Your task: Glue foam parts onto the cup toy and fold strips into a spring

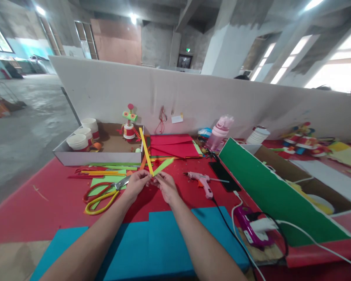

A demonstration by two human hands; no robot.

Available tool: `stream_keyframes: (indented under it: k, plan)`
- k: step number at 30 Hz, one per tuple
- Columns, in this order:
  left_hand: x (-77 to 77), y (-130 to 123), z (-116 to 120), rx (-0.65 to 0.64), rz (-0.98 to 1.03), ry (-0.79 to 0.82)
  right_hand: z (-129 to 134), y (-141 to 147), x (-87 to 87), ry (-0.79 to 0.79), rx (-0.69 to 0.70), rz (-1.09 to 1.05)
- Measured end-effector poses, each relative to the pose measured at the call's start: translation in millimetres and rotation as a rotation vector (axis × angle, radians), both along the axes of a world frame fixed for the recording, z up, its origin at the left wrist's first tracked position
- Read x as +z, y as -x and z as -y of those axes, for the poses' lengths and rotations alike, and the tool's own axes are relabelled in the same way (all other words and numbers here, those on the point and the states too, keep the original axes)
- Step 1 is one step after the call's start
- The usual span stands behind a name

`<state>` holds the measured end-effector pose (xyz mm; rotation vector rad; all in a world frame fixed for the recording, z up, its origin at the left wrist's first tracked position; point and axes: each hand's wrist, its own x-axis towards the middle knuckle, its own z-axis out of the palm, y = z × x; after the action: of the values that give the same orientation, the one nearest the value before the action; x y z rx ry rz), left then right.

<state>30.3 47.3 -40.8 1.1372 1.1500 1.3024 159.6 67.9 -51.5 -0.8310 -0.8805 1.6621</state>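
Observation:
My left hand and my right hand meet over the red tabletop, fingers pinched where two paper strips join. A long yellow paper strip rises from the pinch, leaning left. The shorter green paper strip points up and to the right. Which hand bears which strip is partly hidden; yellow is nearer the left fingers, green nearer the right. Just left of my left hand lie scissors with red and yellow handles, on green paper. A pink glue gun rests right of my right hand.
A shallow box with paper cups and a cup robot figure stands at the back left. Red paper sheets lie behind my hands. At right are a phone, a green panel and a purple power strip with trailing cables.

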Motion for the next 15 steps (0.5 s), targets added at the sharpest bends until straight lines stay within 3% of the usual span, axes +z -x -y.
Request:
stream_keyframes:
  k: [4, 11, 15]
  plan:
    - [0.5, -1.4, 1.6, 0.045, -0.003, 0.01, -0.6, 0.4, -1.2, -0.009, -0.014, 0.052]
    - [1.7, -2.5, 3.4, -0.013, 0.109, 0.0, -0.5, 0.4, -1.7, 0.005, -0.027, 0.059]
    - [1.3, -4.0, 3.4, 0.046, 0.084, 0.051, -1.2, 0.1, -1.9, -0.003, -0.047, 0.063]
